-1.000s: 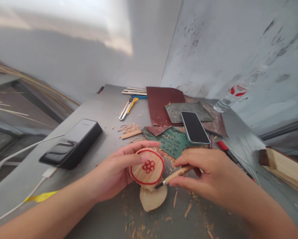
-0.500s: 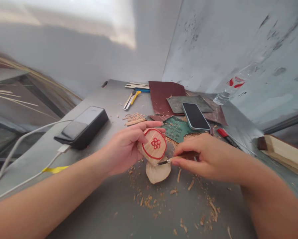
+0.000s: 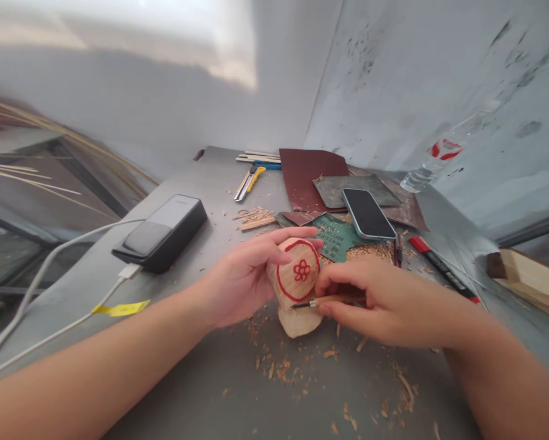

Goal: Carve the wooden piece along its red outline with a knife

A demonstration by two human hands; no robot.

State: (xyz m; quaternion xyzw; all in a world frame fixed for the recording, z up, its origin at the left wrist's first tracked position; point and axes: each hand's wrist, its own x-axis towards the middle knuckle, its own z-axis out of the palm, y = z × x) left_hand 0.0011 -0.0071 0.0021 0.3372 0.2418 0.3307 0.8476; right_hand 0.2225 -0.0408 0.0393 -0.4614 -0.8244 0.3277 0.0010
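My left hand grips a pale wood carving by its upper round part, thumb on the front rim and fingers behind. A red outline and a small red flower mark that round face; below a narrow neck the wood flares into a wider base. Between the thumb and fingers of my right hand is a wood-carving knife with a wooden handle. Its thin dark blade lies against the neck, just under the red outline. My right palm hides the handle's far end.
Wood shavings litter the grey table. Behind the hands lie a phone, green sandpaper, brown sheets and a yellow box cutter. A black power bank with a white cable sits left; a red marker and bottle are right.
The view has shifted slightly, so most things appear further right. The carving is a little more upright, and the knife blade has turned flatter across its neck.
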